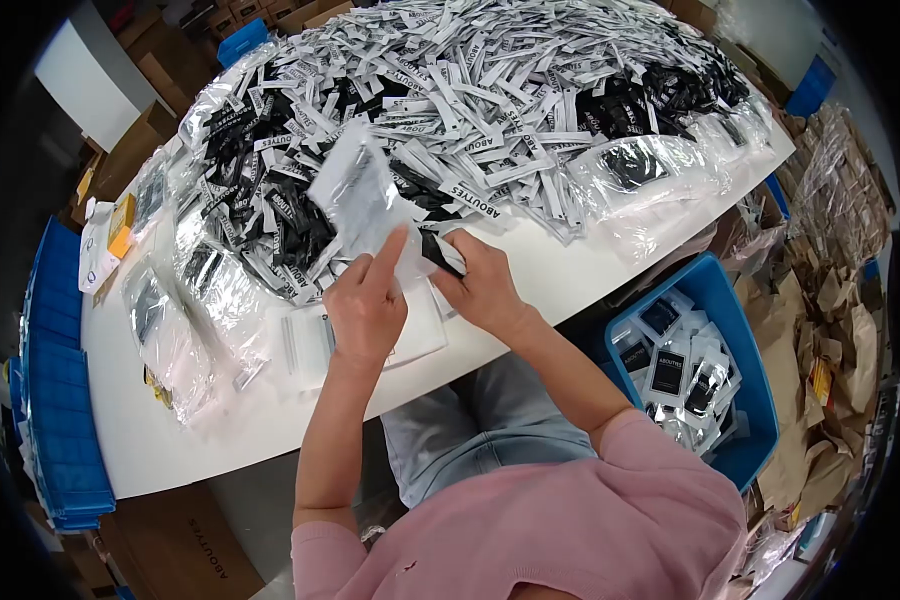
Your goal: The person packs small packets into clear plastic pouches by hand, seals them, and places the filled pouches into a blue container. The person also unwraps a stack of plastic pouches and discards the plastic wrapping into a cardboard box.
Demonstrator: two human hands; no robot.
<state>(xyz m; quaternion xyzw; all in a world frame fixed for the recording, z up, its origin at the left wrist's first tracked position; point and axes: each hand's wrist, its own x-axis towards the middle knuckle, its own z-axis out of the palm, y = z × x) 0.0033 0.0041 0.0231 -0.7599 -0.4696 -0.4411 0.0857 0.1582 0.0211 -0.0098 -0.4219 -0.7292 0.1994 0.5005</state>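
Note:
My left hand (pixel 368 305) is closed on a clear plastic bag (pixel 358 195), which stands up tilted in front of me, its index finger stretched along the lower part. Just beside it, my right hand (pixel 485 285) pinches a black and white sachet (pixel 442 253) at the bag's lower right edge. Whether the sachet's end is inside the bag or only against it, I cannot tell. Beneath my hands lies a stack of flat clear bags (pixel 420 335). Beyond them spreads a big heap of white and black printed sachets (pixel 470 100).
Filled clear bags (pixel 185 330) lie on the white table (pixel 210 455) at left, and others (pixel 640 165) at right. A blue bin (pixel 760 430) of filled bags stands by my right side. Blue trays (pixel 65 400) line the left edge; brown paper (pixel 830 350) is piled at right.

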